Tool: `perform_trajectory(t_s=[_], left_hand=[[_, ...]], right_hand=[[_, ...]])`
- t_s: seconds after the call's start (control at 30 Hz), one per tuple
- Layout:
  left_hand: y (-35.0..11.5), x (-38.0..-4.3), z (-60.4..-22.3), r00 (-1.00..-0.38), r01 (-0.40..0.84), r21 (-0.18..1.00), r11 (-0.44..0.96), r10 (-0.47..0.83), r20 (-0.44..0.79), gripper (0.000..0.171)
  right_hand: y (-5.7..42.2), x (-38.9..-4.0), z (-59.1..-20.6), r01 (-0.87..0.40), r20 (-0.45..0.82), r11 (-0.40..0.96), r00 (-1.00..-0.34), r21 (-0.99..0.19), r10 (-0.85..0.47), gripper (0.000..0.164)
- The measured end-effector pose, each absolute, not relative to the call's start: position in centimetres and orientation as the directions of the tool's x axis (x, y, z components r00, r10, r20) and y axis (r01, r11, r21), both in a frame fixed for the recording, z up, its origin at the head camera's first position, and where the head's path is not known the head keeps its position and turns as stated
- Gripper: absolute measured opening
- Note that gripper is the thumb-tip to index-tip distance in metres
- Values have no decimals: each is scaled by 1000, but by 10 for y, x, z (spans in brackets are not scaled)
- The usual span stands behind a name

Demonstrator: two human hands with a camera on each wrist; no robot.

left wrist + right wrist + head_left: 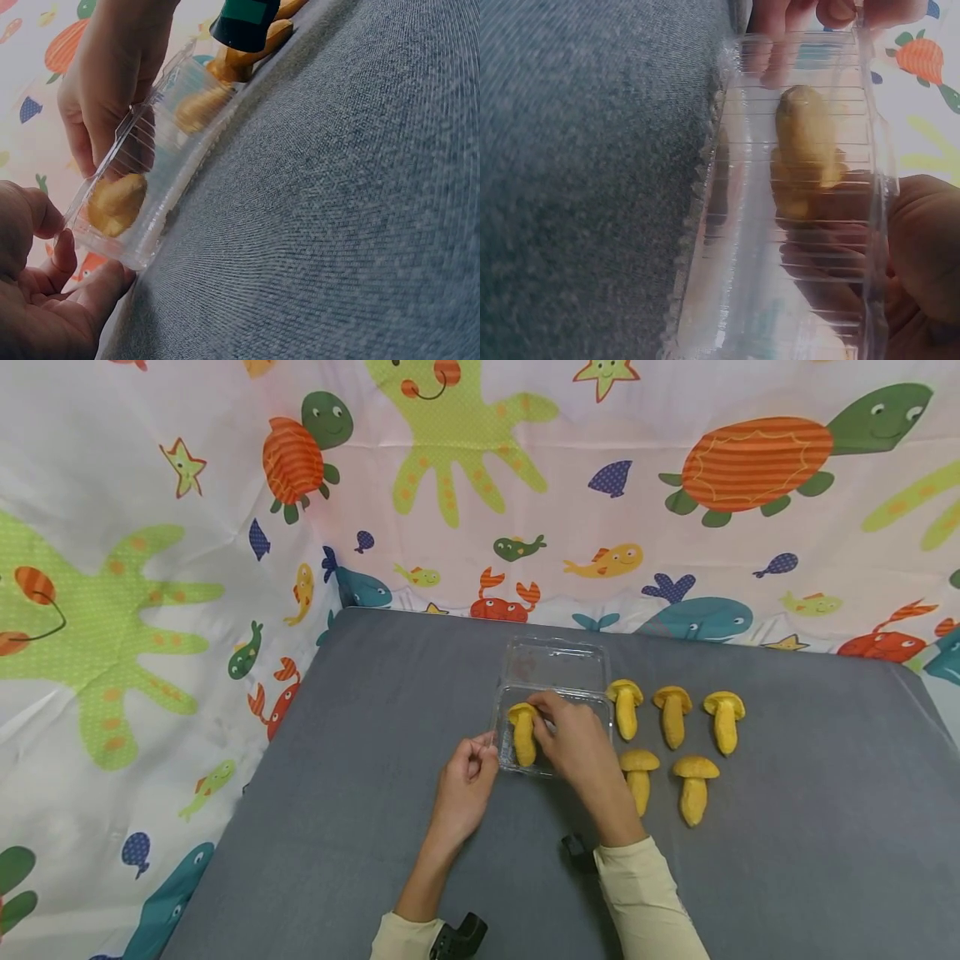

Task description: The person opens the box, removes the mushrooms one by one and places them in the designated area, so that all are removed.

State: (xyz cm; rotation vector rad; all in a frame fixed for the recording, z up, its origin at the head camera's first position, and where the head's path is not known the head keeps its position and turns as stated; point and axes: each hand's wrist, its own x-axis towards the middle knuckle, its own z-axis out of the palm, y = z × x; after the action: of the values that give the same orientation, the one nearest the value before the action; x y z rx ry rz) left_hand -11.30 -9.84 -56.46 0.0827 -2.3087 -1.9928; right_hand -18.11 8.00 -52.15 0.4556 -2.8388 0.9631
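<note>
A clear plastic clamshell box (513, 692) lies on the grey cloth, its lid folded back away from the person. Inside, toward the left, is a yellow mushroom (523, 745), cap on the far side and stem toward the person. My right hand (583, 750) reaches into the box from the right and holds this mushroom by its side near the cap. At the box's left edge, my left hand (467, 781) pinches the rim between thumb and fingers. In the right wrist view, the mushroom (804, 142) shows through the ribbed clear wall, with right fingers behind it.
Several more yellow mushrooms (695, 789) lie on the table right of the box, in two loose rows. A fabric backdrop (465, 552) printed with sea animals hangs behind and to the left. Dark wrist cameras (459, 937) sit by both cuffs.
</note>
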Motion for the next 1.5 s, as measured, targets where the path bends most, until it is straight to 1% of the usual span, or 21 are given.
perform_trajectory(t_s=[0.23,0.4,0.7,0.97,1.13,1.37,1.5], left_hand=[[-98,-114,-564,-993,17,982,187,-108,38,19],[-98,-113,-562,-994,11,978,211,-105,34,18],[-98,-111,-563,-994,0,981,192,-106,21,18],[-98,-111,-563,-995,8,987,163,-97,24,17],[-98,-111,-562,-995,7,991,136,-93,20,19],[-97,-112,-563,-995,7,990,144,-98,21,20],[-98,-112,-565,-994,17,990,142,-105,32,20]], right_hand=[[85,-181,-515,-329,229,739,-944,-588,-237,26],[90,-176,-511,-359,282,722,-931,-591,-232,26],[101,-170,-502,-400,373,685,-906,-609,-198,26],[116,-163,-488,-362,377,697,-916,-619,-141,27],[128,-161,-482,-353,398,716,-910,-602,-114,26],[142,-159,-485,-347,422,704,-904,-619,-74,25],[149,-156,-487,-321,421,724,-906,-611,-46,25]])
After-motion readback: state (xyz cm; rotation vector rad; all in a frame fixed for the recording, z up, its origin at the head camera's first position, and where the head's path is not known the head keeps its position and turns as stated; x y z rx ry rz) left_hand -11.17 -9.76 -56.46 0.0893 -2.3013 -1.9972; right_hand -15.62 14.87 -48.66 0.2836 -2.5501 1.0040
